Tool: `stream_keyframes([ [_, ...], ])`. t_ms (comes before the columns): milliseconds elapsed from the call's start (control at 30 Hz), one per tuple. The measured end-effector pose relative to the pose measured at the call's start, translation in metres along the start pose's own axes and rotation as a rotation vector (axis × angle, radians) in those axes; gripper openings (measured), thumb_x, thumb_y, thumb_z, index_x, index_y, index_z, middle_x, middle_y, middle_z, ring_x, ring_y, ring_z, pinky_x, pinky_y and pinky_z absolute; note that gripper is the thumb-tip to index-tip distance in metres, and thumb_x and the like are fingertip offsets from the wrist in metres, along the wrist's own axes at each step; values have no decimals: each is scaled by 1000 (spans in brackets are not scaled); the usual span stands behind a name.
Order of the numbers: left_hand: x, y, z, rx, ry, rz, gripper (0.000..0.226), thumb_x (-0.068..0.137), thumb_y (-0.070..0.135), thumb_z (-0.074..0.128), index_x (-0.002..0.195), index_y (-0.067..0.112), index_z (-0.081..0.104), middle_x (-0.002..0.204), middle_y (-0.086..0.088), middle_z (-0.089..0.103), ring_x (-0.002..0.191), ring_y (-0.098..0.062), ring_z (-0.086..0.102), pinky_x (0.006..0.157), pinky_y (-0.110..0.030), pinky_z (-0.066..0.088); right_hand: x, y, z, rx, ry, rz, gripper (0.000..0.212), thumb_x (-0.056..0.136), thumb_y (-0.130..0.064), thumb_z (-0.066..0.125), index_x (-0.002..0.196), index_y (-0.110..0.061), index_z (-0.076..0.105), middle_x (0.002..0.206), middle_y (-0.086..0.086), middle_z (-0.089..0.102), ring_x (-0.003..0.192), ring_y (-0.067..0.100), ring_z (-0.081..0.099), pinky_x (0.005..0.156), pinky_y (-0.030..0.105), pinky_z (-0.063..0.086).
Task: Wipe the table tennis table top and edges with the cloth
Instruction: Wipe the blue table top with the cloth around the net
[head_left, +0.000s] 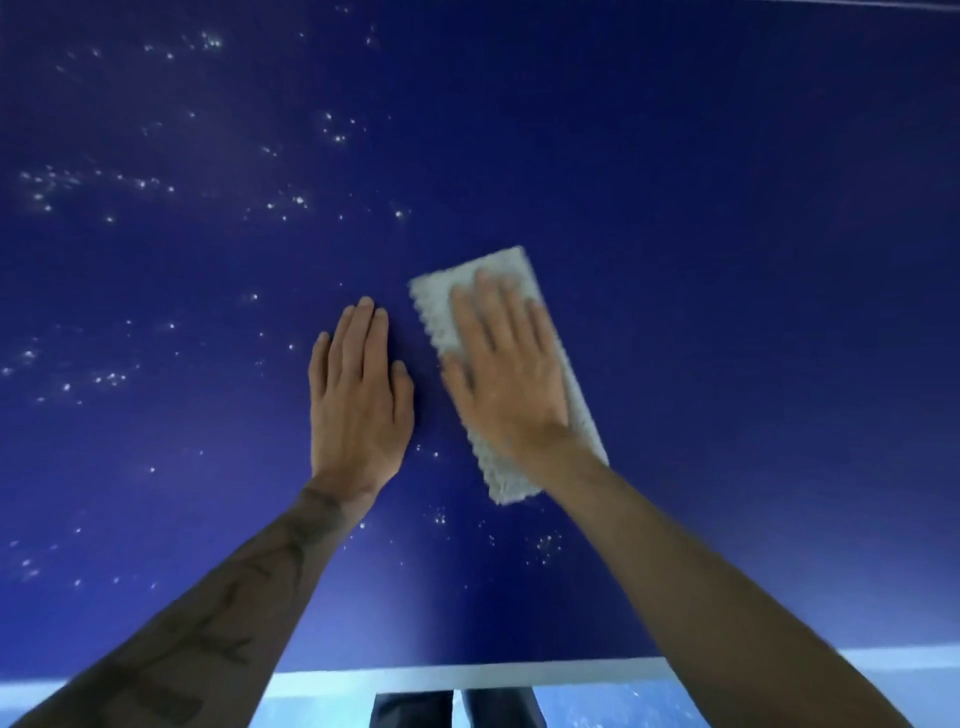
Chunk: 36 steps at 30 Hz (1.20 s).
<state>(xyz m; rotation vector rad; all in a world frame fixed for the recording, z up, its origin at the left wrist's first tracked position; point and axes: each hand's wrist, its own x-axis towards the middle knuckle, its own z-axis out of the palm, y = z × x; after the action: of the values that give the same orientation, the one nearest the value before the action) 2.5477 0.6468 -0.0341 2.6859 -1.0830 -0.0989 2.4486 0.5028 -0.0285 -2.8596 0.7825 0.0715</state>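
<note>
The left hand (358, 395) lies flat, fingers straight, on the blue desk (727, 208) just left of the cloth (511, 483), probably to brace the reach. The right hand (506, 374) presses open-palmed on the folded cloth, fingers spread, probably to load it evenly. White specks (296, 200) left of the cloth look unwiped.

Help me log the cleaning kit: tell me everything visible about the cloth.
The cloth is pale grey-white, fluffy like microfibre, a long rectangle with a scalloped left edge. It lies flat on the blue table top, slightly angled and blurred. The right hand presses flat on its middle.
</note>
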Motion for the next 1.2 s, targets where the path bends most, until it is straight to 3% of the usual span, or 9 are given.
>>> stream_keyframes([
  [100,-35,-6,-3,-12,50,-28,54,108,21,34,157,-2,38,167,-16,34,156,-32,31,130,-50,19,-52,13,7,-13,-28,-174,67,113,-49,23,171,-18,10,179,8,2,166,28,0,133,51,12],
  [267,-98,-12,-6,6,18,-29,56,106,22,39,156,-2,40,166,-17,36,154,-35,34,128,-54,23,-42,65,-7,-22,-33,73,67,112,-48,24,171,-20,9,179,7,2,166,27,0,134,48,5],
  [400,-104,-15,-2,39,20,-15,59,107,26,37,158,-1,36,167,-17,35,156,-34,31,129,-52,22,-13,30,-7,36,26,173,68,111,-47,22,171,-17,11,178,13,6,165,32,4,134,52,9],
  [533,-105,-16,1,44,31,-10,59,107,28,34,158,-1,36,167,-16,35,156,-32,30,129,-50,20,-61,-21,11,25,-16,-116,67,111,-47,22,171,-17,12,179,11,4,165,30,2,134,52,8],
  [633,-106,-17,0,41,22,-17,60,107,28,33,159,-1,36,168,-15,34,157,-32,28,129,-51,20,-103,2,12,5,-38,-229,67,112,-45,29,171,-20,12,179,7,3,166,27,2,133,50,12],
  [767,-106,-16,-2,27,17,-33,60,106,27,35,159,0,36,168,-15,34,157,-32,28,129,-51,20,-92,60,-3,-36,-37,26,67,112,-46,24,171,-20,9,179,6,3,166,26,1,134,50,9],
  [900,-106,-15,-1,23,27,-35,60,105,28,35,158,0,38,167,-15,34,157,-32,29,130,-49,18,-56,37,-6,12,28,169,67,111,-46,21,171,-17,12,178,11,7,165,29,4,134,51,9],
  [1100,-106,-17,-2,18,2,-18,61,105,27,34,160,0,33,169,-17,30,157,-34,27,130,-49,16,-134,-6,19,32,5,-209,67,110,-44,37,170,-19,20,179,7,10,165,28,8,133,50,14],
  [1200,-106,-15,-4,5,-1,-30,60,105,27,34,160,1,32,169,-16,30,157,-34,26,130,-49,16,-153,33,13,13,-9,-110,67,110,-45,34,171,-22,18,179,5,9,166,26,5,133,50,14],
])
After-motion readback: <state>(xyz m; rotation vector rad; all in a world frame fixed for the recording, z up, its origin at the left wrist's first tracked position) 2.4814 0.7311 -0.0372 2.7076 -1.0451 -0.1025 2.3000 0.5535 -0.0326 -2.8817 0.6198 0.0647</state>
